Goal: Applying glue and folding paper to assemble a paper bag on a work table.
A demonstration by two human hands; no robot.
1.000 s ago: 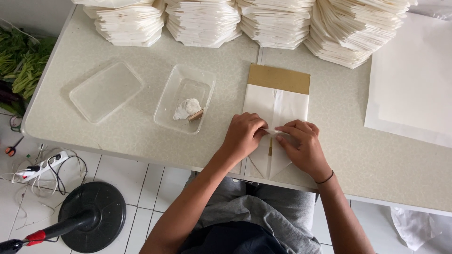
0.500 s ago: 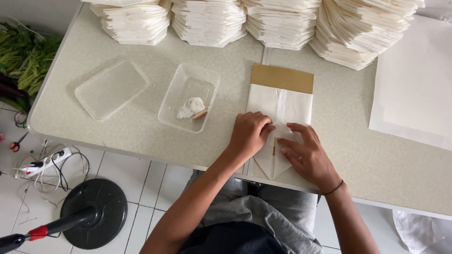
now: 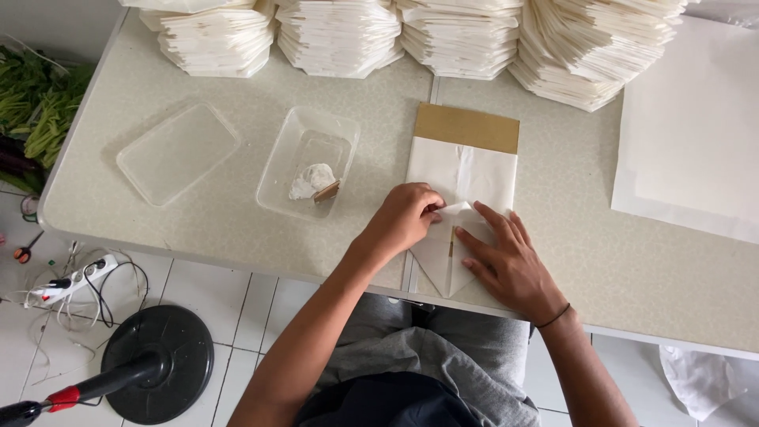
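Lap: the person is sitting close against the table edge, grey cloth over the knees, so both forearms are reaching the work without stretching.
Right hand (image 3: 506,265): it is lying flat and spread on the folded paper (image 3: 458,209), not gripping anything, apparently pinning the lower point so the sheet is not sliding.
Left hand (image 3: 407,217): its fingers are curling around a raised corner flap, pinching it just beside the right hand's fingertips, apparently to hold the fold in line.
Folded paper: it is resting at the near edge of the table (image 3: 237,221), its lower end folded to a point; a brown cardboard sheet (image 3: 466,126) is sticking out beneath its far end, probably as a backing.
Tub (image 3: 308,162): a clear plastic tub is sitting just left of the paper, within reach of the left hand, holding a white lump and a small brownish piece whose kind cannot be told.
Lid (image 3: 178,153): it is lying flat further left, apart from the tub.
Flat sheets (image 3: 688,134): large white sheets are waiting on the right.
Stacks (image 3: 340,35): piles of folded white paper are lining the far edge, out of the working space.
Room: white floor tiles are showing below, with a fan base (image 3: 158,364), a power strip (image 3: 75,277) and green leaves (image 3: 35,111) at the left.
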